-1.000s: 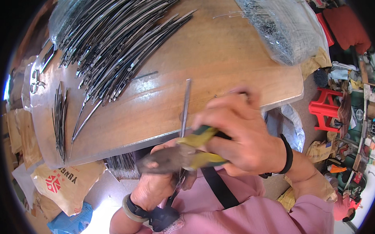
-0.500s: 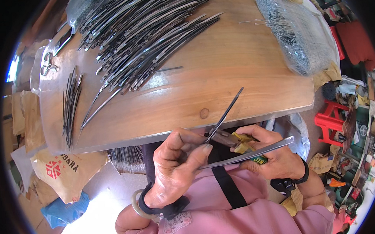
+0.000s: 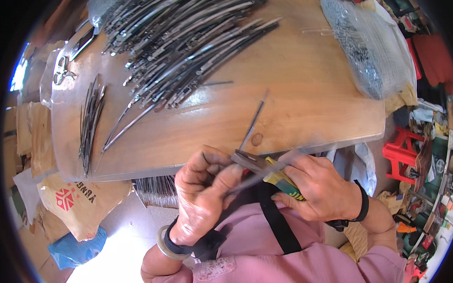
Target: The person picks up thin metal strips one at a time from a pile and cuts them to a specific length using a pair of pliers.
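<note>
My left hand (image 3: 201, 197) is closed, thumb and fingers pinching a thin dark strip (image 3: 254, 119) whose free end points up over the table edge. A flat silvery strip, smeared by motion, slants from the same hand across the pliers; whether it joins the dark one I cannot tell. In my right hand (image 3: 318, 190) are pliers with yellow-and-green handles (image 3: 286, 183). Their jaws meet the dark strip just above my left thumb. On the table lie a big heap of similar long strips (image 3: 183, 48) and a smaller bundle (image 3: 91, 126) to its left.
The wooden table (image 3: 310, 101) has its near edge just beyond my hands. A plastic-wrapped bundle of thin wires (image 3: 358, 47) lies at the right, scissors (image 3: 63, 71) at the left. Below are a brown paper sack (image 3: 74, 209) and, to the right, a red stool (image 3: 402, 155).
Both hands have shifted left and slightly up. The plier jaws now sit further left, at my left fingertips. The dark strip stands steeper, and the silvery strip has swung upward, blurring.
</note>
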Demonstrator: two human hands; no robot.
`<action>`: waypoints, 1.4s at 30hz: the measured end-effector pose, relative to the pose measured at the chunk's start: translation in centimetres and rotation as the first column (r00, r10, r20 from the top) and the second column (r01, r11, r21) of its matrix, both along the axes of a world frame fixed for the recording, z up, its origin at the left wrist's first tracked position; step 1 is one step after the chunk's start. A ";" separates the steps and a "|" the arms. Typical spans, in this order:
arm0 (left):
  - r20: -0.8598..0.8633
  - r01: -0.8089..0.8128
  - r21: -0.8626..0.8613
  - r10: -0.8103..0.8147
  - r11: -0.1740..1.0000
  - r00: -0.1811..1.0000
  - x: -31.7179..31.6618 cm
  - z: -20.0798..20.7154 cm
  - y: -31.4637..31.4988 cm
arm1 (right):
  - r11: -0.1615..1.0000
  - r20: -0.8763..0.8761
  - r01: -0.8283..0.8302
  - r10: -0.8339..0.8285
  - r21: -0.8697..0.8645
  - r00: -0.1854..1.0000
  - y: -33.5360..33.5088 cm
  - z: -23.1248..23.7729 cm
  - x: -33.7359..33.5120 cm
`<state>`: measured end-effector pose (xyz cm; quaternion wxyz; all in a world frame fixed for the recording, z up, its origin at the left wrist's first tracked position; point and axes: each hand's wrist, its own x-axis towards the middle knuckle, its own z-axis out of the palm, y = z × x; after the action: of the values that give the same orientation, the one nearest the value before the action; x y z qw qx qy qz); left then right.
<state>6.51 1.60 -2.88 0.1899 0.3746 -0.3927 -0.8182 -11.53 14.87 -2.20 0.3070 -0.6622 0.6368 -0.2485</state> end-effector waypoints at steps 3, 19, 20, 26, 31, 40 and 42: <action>-0.106 -0.108 0.121 0.121 0.987 0.987 -0.2 0.3 -1.0 | 0.996 0.112 0.067 -0.059 -0.063 0.992 -1.4 -0.2 0.4; -0.182 -0.239 0.486 0.365 0.841 0.913 -0.4 -0.2 -0.9 | 0.972 0.225 0.236 -0.230 -0.001 0.947 -1.4 -1.1 5.3; -0.187 -0.251 0.463 0.371 0.850 0.910 0.1 -0.2 -1.1 | 0.972 0.238 0.233 -0.228 0.005 0.944 -1.3 -0.9 5.4; 0.089 -0.468 -0.371 0.532 0.802 0.842 8.1 0.2 -9.2 | 0.901 0.258 0.433 -0.420 0.007 0.870 0.5 -0.9 1.6; 0.524 0.458 -0.851 0.470 0.257 0.710 9.5 0.2 -12.4 | 0.930 0.198 0.362 -0.343 -0.066 0.918 -1.6 -0.9 1.5; 0.475 0.543 -0.838 0.559 0.051 0.680 13.8 -2.4 -16.5 | 0.910 0.153 0.415 -0.408 -0.019 0.900 -1.8 -0.6 0.2; 0.471 0.539 -0.840 0.570 0.059 0.673 14.2 -2.5 -17.1 | 0.917 0.184 0.399 -0.396 0.020 0.900 -2.3 -0.5 0.9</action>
<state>20.68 -15.51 -5.39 0.2236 0.4321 -0.8707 -0.0716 -10.63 12.61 -2.67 0.3015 -0.4950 0.7251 -0.3719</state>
